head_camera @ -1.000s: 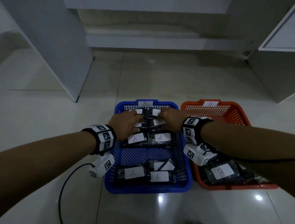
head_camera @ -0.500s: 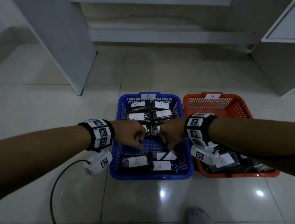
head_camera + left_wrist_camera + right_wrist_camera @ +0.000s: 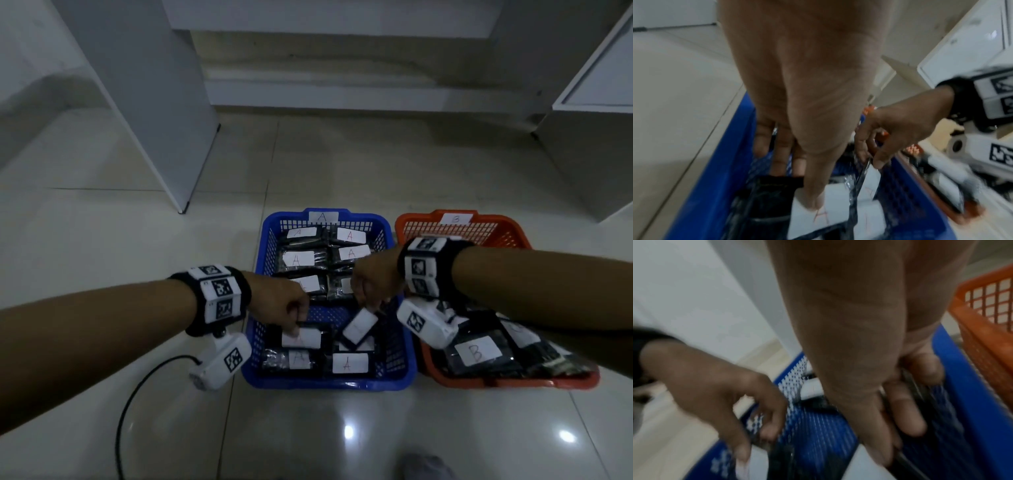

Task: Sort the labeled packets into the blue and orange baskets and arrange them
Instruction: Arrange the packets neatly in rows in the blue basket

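Here both hands (image 3: 284, 303) (image 3: 373, 282) pinch packets (image 3: 301, 337) (image 3: 359, 325) over blue basket (image 3: 329, 383).

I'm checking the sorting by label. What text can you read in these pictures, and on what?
"A": tag on the blue basket far rim.
"A": four packets at its far end, e.g.; two at its near end, e.g..
"B": tag on the orange basket far rim.
"B": packet in it.
Too blurred: packet in the left hand, packet in the right hand; the wristbands carry only square code marks.
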